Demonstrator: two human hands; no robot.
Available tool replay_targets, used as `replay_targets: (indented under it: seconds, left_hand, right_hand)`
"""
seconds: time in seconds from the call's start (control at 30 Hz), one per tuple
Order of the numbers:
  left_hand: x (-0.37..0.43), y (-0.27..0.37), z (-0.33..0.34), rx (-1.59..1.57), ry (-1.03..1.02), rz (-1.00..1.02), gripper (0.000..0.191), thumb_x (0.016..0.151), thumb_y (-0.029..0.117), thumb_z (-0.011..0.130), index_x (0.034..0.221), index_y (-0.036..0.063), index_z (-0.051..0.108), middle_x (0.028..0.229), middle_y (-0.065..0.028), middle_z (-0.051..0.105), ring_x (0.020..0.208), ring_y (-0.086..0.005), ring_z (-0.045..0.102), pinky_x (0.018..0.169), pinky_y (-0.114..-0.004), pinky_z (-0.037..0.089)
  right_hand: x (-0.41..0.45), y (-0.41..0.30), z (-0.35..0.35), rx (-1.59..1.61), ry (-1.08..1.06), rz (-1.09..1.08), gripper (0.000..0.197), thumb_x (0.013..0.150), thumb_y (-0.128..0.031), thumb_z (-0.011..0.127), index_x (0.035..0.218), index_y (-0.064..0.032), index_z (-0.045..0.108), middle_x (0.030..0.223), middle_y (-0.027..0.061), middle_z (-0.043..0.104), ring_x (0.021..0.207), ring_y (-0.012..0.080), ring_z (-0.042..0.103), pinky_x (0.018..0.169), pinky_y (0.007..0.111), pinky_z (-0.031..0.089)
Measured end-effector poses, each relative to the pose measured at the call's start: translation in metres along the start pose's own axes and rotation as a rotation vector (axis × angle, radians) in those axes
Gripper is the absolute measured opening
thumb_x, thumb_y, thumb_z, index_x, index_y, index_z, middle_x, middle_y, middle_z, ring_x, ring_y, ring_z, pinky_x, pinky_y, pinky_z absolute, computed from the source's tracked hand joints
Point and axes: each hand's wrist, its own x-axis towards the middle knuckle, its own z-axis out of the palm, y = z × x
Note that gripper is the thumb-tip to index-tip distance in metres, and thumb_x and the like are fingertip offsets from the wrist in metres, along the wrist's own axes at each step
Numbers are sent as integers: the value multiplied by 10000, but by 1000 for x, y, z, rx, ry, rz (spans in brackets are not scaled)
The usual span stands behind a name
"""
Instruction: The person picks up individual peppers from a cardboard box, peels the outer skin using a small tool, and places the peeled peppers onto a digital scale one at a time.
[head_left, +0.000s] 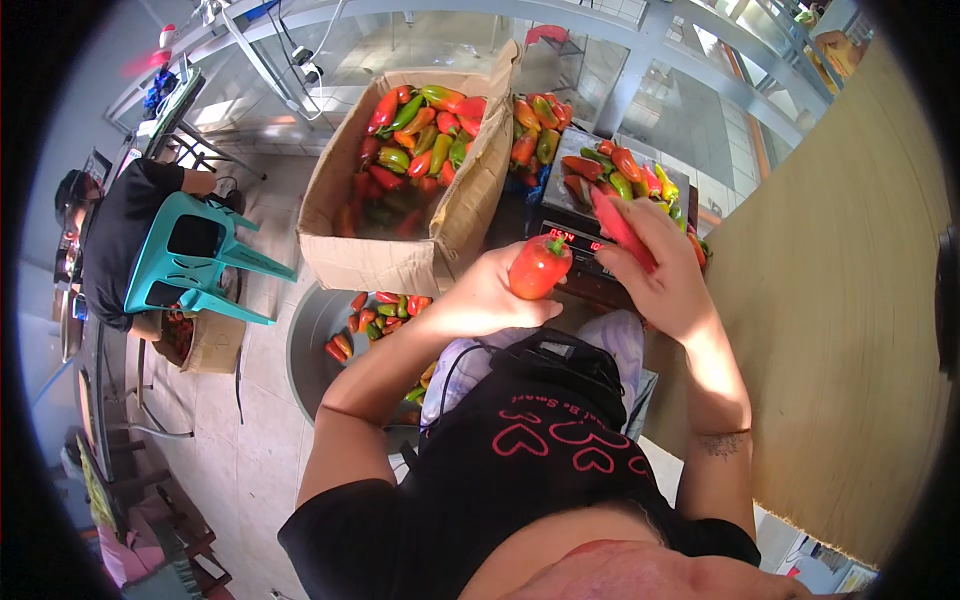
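Note:
My left hand (495, 292) is closed around a red pepper (537, 271), its green stem end facing up. A long red object (624, 231), perhaps a knife handle, is gripped in my right hand (664, 274); its far end is hard to make out. Beyond my right hand, several red, green and yellow peppers (626, 163) lie on the metal platform of a digital scale (559, 176) with a lit display. To the left of it stands an open cardboard box (367, 259) filled with mixed red and green peppers (420, 142).
A grey round basin (307, 352) with peppers sits on the tiled floor, partly behind my left arm. More peppers (536, 127) are piled between box and scale. A wooden panel (825, 300) rises at my right. At left, a person (124, 232) sits on a teal plastic chair (180, 217).

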Motion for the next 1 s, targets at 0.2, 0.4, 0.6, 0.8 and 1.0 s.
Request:
replay_targets:
  seconds: [0.2, 0.4, 0.6, 0.8, 1.0]
  left_hand:
    - [-7, 3, 1, -123, 28, -30, 320, 650, -15, 680, 940, 43, 559, 810, 23, 557, 710, -47, 514, 632, -208, 421]
    - [-8, 4, 11, -237, 30, -46, 311, 629, -55, 669, 906, 37, 560, 809, 14, 553, 698, -52, 517, 613, -204, 416]
    - [-10, 1, 9, -162, 9, 35, 312, 618, -81, 640, 898, 28, 557, 818, 8, 544, 693, -57, 510, 600, -207, 411]
    - [-9, -3, 5, -115, -27, 56, 299, 620, -44, 652, 892, 33, 555, 736, 0, 547, 638, -58, 510, 569, -212, 417]
    - [-8, 5, 7, -148, -5, -4, 343, 599, -53, 660, 915, 23, 551, 737, -2, 535, 629, -69, 505, 558, -218, 407]
  right_hand:
    - [-24, -3, -11, -196, -145, -142, 421, 759, -160, 651, 1124, 7, 526, 774, 106, 542, 672, 281, 543, 585, 325, 451]
    - [-23, -7, -11, -329, -167, -212, 351, 757, -181, 650, 1050, -19, 548, 730, 89, 531, 628, 258, 553, 507, 336, 435]
    - [-21, -10, -9, -444, -135, -267, 328, 737, -180, 658, 1003, -21, 551, 694, 74, 504, 601, 234, 543, 495, 326, 423]
    - [-18, -9, -10, -528, -46, -362, 369, 675, -161, 677, 998, -23, 562, 681, 48, 486, 587, 205, 529, 490, 308, 414]
    - [-18, -7, -11, -556, -8, -411, 407, 644, -148, 687, 1011, -18, 568, 676, 39, 475, 580, 192, 519, 484, 298, 408]
